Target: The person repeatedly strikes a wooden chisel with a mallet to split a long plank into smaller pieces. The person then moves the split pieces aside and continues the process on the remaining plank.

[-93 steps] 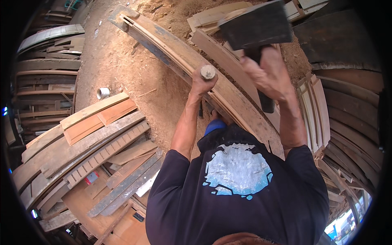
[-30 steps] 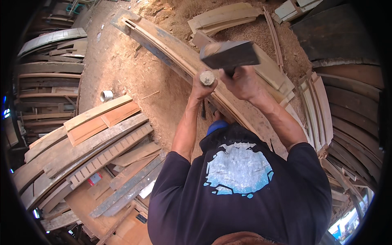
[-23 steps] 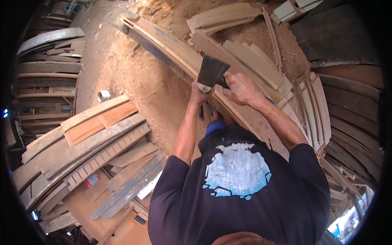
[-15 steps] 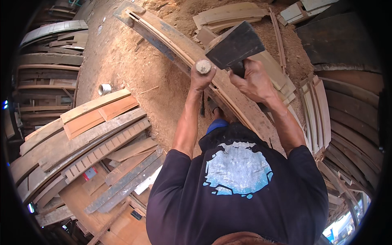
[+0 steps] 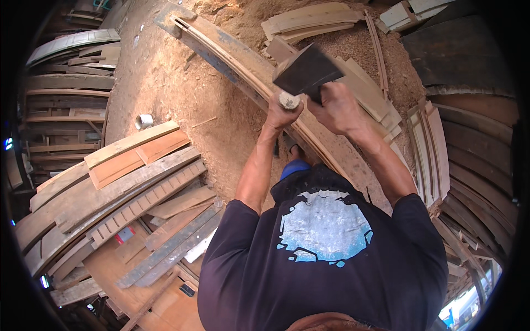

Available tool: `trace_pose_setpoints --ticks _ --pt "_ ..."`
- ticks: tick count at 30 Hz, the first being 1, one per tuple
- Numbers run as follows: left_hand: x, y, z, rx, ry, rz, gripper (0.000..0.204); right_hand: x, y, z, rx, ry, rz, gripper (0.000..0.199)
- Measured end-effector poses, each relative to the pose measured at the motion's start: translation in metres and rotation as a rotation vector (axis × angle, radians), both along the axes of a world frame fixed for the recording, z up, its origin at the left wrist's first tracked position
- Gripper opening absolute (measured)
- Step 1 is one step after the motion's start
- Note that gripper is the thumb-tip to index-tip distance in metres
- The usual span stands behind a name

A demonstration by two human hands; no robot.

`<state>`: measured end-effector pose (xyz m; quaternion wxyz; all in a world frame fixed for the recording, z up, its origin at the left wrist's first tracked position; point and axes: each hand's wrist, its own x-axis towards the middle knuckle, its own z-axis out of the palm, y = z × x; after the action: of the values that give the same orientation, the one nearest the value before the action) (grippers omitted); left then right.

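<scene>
My left hand is wrapped round an upright tool with a round, pale, battered wooden end, which looks like a chisel handle. The blade below is hidden. Under it, a long narrow strip of wood lies along a thick plank bench running diagonally from far left to near right. My right hand grips the short handle of a mallet with a big dark blocky head. The mallet head, slightly blurred, is just beyond the chisel's end; I cannot tell whether they touch.
Stacked curved boards and panels fill the near left, with shelved timber behind. A white cup-like container lies on the shavings-covered ground. More boards lie beyond the bench and lean at the right.
My left hand has shifted right with the chisel and a little nearer to me. The mallet in my right hand has come down and slightly left, closer to the chisel's end.
</scene>
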<state>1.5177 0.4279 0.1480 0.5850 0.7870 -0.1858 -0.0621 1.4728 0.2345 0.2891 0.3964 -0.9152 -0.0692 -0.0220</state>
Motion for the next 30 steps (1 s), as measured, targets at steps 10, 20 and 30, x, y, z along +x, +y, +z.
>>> trace_pose_setpoints --ticks 10,20,30 --pt "-0.005 0.008 -0.020 -0.053 0.084 0.049 0.035 0.001 0.004 0.003 0.207 -0.220 -0.040 0.022" --pt "-0.024 0.019 -0.027 -0.036 0.128 -0.012 0.038 -0.009 0.010 -0.007 0.129 0.059 0.026 0.028" --pt "0.030 0.008 0.038 -0.120 -0.061 0.216 0.024 -0.017 -0.005 0.045 0.525 0.049 -0.189 0.024"
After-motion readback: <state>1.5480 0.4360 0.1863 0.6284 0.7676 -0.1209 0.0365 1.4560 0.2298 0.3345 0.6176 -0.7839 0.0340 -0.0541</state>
